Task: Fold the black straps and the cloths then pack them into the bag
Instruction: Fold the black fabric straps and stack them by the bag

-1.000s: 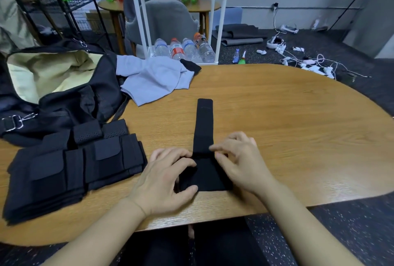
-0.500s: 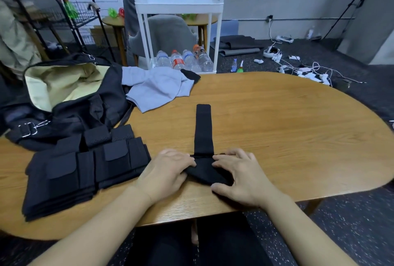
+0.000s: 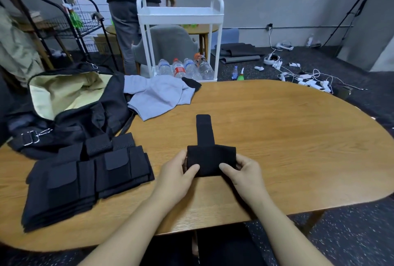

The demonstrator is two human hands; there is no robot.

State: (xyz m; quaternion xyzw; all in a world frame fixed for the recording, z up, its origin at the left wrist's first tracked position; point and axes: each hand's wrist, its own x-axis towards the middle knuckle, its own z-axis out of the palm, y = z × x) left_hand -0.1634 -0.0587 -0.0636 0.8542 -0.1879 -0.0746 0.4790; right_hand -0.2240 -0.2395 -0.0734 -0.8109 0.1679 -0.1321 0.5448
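A black strap [image 3: 210, 159] lies near the table's front edge, its wide end folded into a block and its narrow tail running away from me. My left hand [image 3: 175, 177] pinches the block's left side, thumb on top. My right hand [image 3: 245, 173] pinches its right side the same way. Several folded black straps [image 3: 85, 178] are stacked to the left. A light grey cloth [image 3: 158, 97] lies crumpled at the back left, beside an open black bag [image 3: 70, 116] with a pale yellow lining.
The oval wooden table [image 3: 287, 137] has bare surface on its right half. Behind it stand a white cart [image 3: 180, 16] with water bottles, a grey chair and a person. A wire rack is at the far left. Cables lie on the floor.
Both hands went from pressing flat on the strap's wide end to pinching it at its sides. The wide end is now folded over into a thicker block and the tail looks shorter.
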